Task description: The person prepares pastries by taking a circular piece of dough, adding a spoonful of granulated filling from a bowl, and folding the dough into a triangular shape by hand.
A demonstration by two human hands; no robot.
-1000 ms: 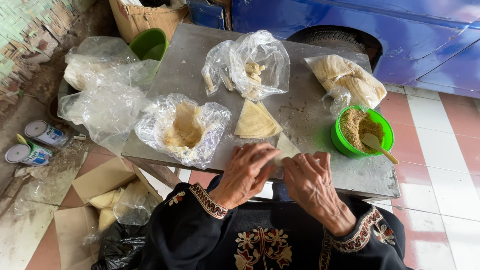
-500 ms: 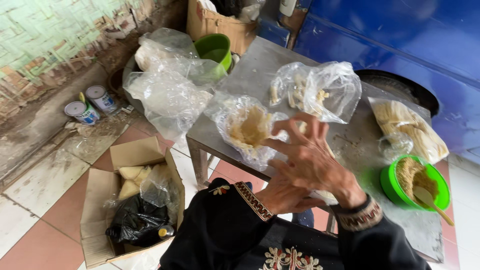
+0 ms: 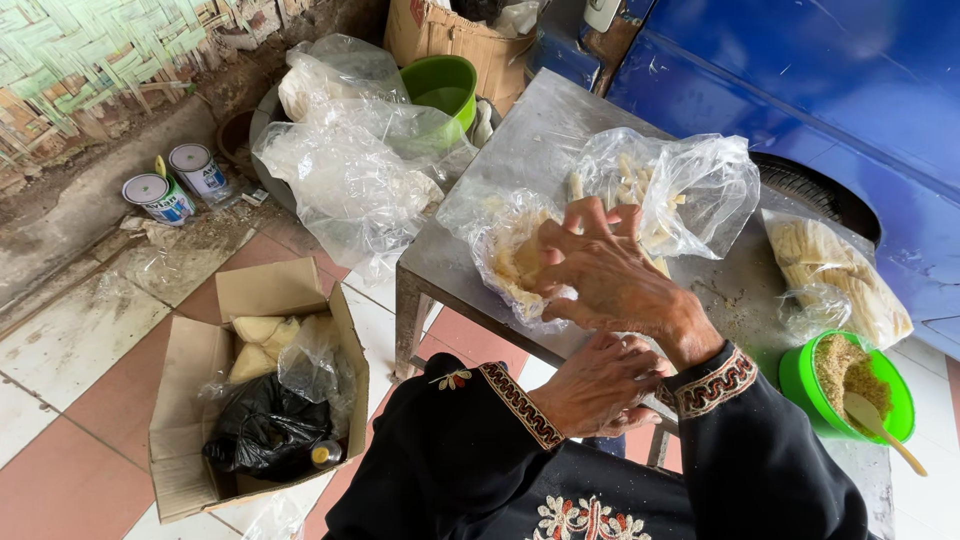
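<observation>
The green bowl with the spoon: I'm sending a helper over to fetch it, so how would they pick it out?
Start at the grey metal table beside the blue vehicle body. At the table's near right corner, right of the person's right hand, sits a round bright green plastic bowl of brownish crumbs. Unlike the empty green bowl at the far left, it holds a pale wooden spoon.

Your right hand [image 3: 610,275] hovered, fingers spread, over the crumpled clear plastic bag of pale yellow dough pieces [image 3: 510,255]. That bag lay open-mouthed at the near-left corner of the grey metal table [image 3: 540,125], contents heaped in the middle, plastic bunched up around them. Couldn't tell if your fingertips touched the plastic or stayed just above. Your left hand [image 3: 600,385] sat lower, at the table's near edge, fingers curled loosely, w/ nothing visible in its grasp.
</observation>
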